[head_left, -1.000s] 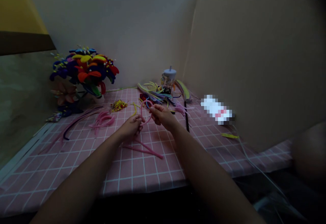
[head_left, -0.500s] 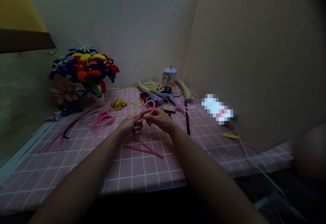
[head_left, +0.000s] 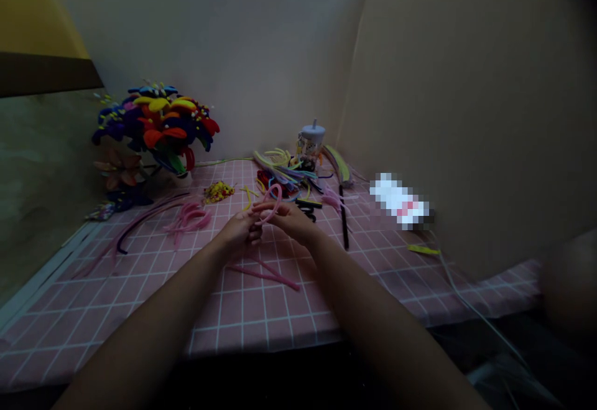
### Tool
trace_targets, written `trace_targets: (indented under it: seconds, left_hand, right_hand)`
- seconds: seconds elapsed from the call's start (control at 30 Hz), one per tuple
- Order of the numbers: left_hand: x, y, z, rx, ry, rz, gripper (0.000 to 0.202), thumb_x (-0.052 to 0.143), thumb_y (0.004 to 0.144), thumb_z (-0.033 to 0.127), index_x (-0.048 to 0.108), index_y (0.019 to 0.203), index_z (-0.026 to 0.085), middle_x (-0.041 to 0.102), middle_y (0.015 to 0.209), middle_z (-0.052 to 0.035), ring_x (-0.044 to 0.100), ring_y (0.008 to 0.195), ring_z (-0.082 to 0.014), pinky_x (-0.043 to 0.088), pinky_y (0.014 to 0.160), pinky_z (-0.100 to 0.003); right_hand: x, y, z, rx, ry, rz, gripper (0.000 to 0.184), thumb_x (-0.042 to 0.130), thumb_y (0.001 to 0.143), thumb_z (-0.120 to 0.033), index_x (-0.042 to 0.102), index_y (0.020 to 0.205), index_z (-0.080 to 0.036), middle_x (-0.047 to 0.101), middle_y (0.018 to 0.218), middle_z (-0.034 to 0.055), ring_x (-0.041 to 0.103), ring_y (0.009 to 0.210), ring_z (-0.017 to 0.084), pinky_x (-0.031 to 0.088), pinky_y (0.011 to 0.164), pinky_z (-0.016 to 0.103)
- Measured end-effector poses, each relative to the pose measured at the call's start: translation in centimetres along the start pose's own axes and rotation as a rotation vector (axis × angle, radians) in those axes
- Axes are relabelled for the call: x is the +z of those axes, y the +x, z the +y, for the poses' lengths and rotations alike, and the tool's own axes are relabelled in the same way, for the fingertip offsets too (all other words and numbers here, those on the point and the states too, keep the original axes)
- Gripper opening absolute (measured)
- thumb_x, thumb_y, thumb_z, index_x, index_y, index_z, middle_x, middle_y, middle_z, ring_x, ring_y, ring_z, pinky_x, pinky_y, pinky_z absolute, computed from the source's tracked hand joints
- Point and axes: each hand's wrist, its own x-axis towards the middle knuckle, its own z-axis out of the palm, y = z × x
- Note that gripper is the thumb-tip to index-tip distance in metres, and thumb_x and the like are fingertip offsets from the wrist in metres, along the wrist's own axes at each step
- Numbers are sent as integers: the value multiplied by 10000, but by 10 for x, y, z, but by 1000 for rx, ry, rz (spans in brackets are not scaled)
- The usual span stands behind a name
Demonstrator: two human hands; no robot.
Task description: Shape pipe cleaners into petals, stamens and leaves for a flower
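A pink pipe cleaner (head_left: 279, 193), bent into a loop, stands up between my two hands over the middle of the table. My left hand (head_left: 240, 229) pinches its lower end, fingers curled. From the other side my right hand (head_left: 290, 218) grips the same pipe cleaner with thumb and fingers, the fingertips close to those of the left. Loose pink pipe cleaners (head_left: 268, 275) lie on the checked cloth just below the hands. To the left rests a bunch of bent pink pipe cleaner pieces (head_left: 190, 217).
A bouquet of colourful pipe cleaner flowers (head_left: 161, 121) stands at the back left. Behind my hands are a pile of yellow and red flower stamens (head_left: 219, 191), pastel pipe cleaners (head_left: 286, 170) and a lidded cup (head_left: 311, 145). A blurred-out bright device (head_left: 398, 201) lies right, near a cable (head_left: 459, 292).
The pink loop has turned slightly between my fingers and now hangs lower in front of the right fingertips. Both hands stay in almost the same place.
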Motion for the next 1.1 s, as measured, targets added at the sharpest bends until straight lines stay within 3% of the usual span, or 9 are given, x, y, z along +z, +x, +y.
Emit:
trace_targets:
  seconds: [0.2,0.53,0.67,0.87,1.1]
  left_hand:
    - [1,-2,2,44,-100,5,70,531,743,139,462,747,150,290,471,97,245,329,-12,196,341,-123]
    - [1,2,2,100,-33,54,112,573,742,207,484,797,167,298,463,103,219,313,-14,176,337,-138]
    - [-2,1,5,104,17,16,123,574,740,223,473,792,174,325,481,96,244,319,-19,174,342,-137]
    - [-11,-4,12,-57,71,-90,117,544,769,235,509,784,125,384,505,66,253,332,-7,165,343,-132]
    - [-21,-7,24,-272,-84,-201,31,502,738,140,490,731,113,435,561,27,309,379,-19,213,334,-127]
  right_hand:
    - [-2,-4,-1,-15,125,-84,282,630,722,-332,686,961,-195,632,1077,62,527,1069,193,310,992,365]
    - [8,-4,-10,-112,7,-106,246,627,734,-395,714,853,-199,621,1082,65,474,1151,204,314,994,358]
    - [8,-2,-6,-149,0,-57,259,605,751,-409,720,824,-188,629,1062,61,512,1099,197,333,981,354]
    - [-5,0,0,-71,-43,102,298,581,763,-425,715,862,-178,676,840,35,595,880,175,419,861,337]
    - [-7,-1,-2,-84,-70,165,280,584,764,-409,710,855,-176,679,876,37,593,870,172,417,825,318]
